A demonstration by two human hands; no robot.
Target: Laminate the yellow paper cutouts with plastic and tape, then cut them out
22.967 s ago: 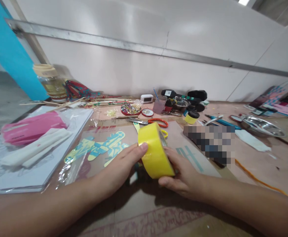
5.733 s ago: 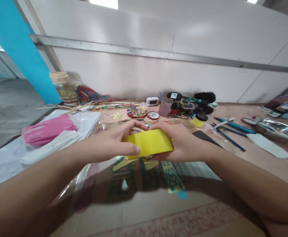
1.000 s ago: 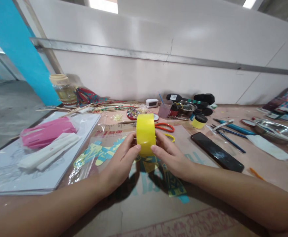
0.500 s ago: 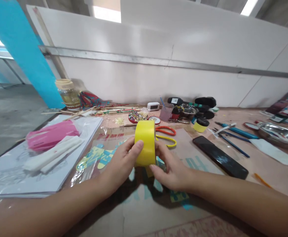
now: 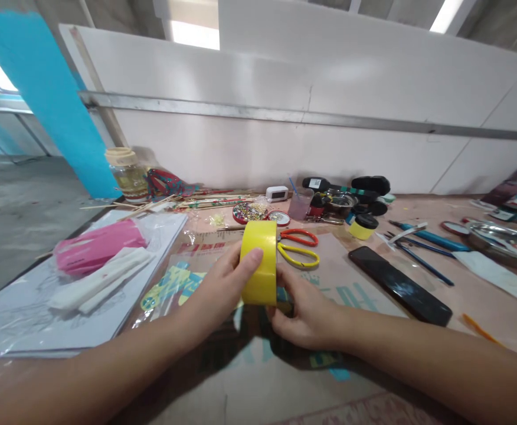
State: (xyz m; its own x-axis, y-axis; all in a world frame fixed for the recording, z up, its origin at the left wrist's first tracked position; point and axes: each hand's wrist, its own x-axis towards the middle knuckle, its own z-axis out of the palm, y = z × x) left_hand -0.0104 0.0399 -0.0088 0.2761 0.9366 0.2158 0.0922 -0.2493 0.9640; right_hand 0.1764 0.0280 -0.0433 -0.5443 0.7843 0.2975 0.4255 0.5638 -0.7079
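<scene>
While the left hand (image 5: 218, 286) clasps the yellow tape roll (image 5: 258, 262) by its left side, thumb pressed across the broad outer band, the right hand (image 5: 309, 310) sits curled at the roll's lower right edge. Its fingertips slip partly behind the roll, so I can't tell from here whether they grip it or something smaller.

The roll is between the two hands, fairly upright on its rim. Its smooth band faces the person, its flat sides turn left and right, and the line through its core runs crosswise from one hand to the other. Below it, a shadow falls on the cardboard (image 5: 249, 389).

Just beyond the roll, a red handle loop (image 5: 315, 238) and a yellow handle loop (image 5: 300, 264) poke out to the right. Blue-and-yellow pieces (image 5: 172, 283) lie past the left hand, and a dark phone (image 5: 400, 286) rests slantwise near the right one. Farther off I see a pink packet (image 5: 101, 245) on a stack of paper (image 5: 103, 333), a dish of beads (image 5: 250, 212), a cup (image 5: 300, 206) and a metal bowl (image 5: 497, 243).
</scene>
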